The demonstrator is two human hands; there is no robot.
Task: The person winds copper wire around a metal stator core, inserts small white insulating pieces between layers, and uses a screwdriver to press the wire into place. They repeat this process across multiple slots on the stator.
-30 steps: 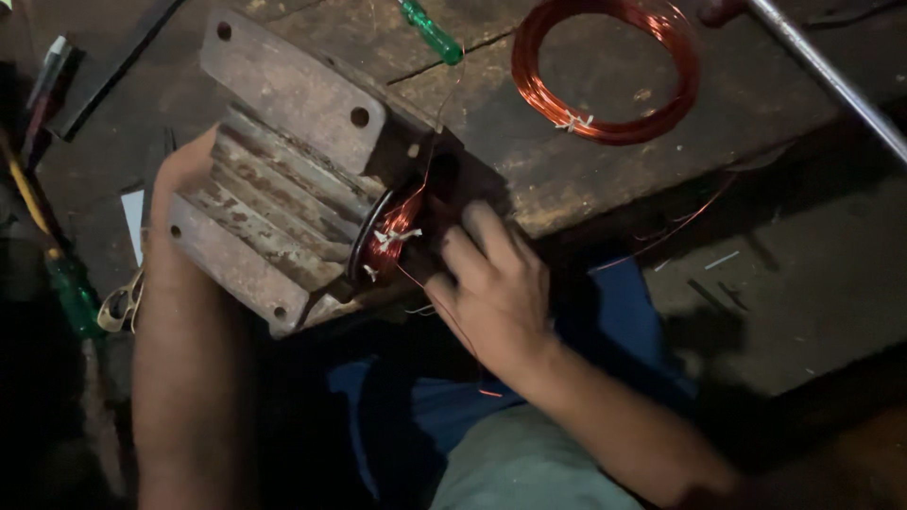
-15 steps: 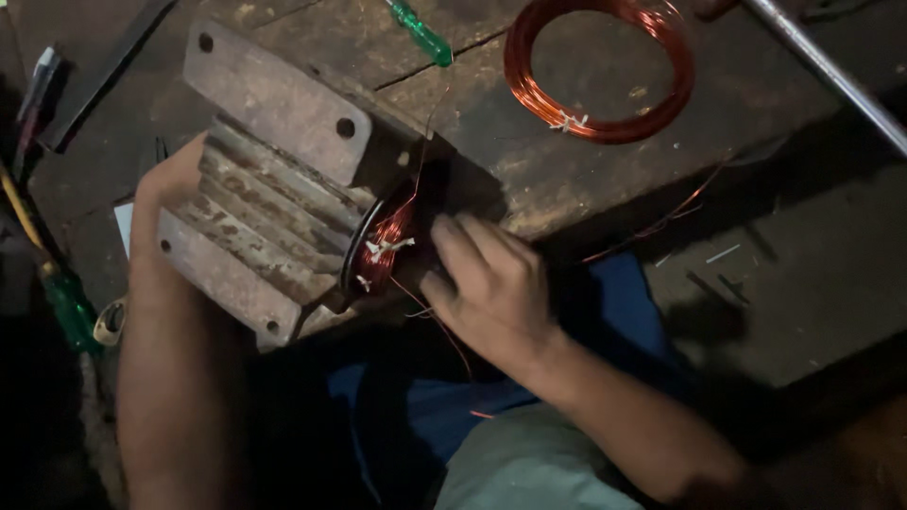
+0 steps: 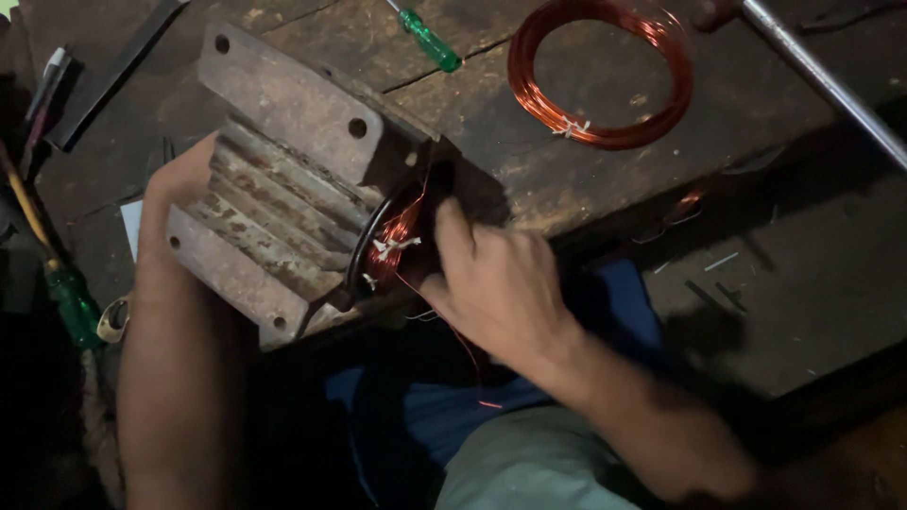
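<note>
Green-handled screwdriver [image 3: 71, 300] at far left edge of bench [image 3: 586, 179]. Left hand [image 3: 175, 184] braced on finned motor housing [image 3: 283, 208], fingers hidden behind it, grip unclear. Right hand [image 3: 496, 283] at housing's open end, fingers bunched in copper winding [image 3: 397, 236]. Copper wire coil [image 3: 600, 71] farther right on bench.

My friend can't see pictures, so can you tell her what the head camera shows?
A person's right hand pokes into the copper wires at the open end of a rusty ribbed motor on a wooden workbench, while the left hand steadies its far end. A coil of copper wire and a green screwdriver lie behind it.
</note>
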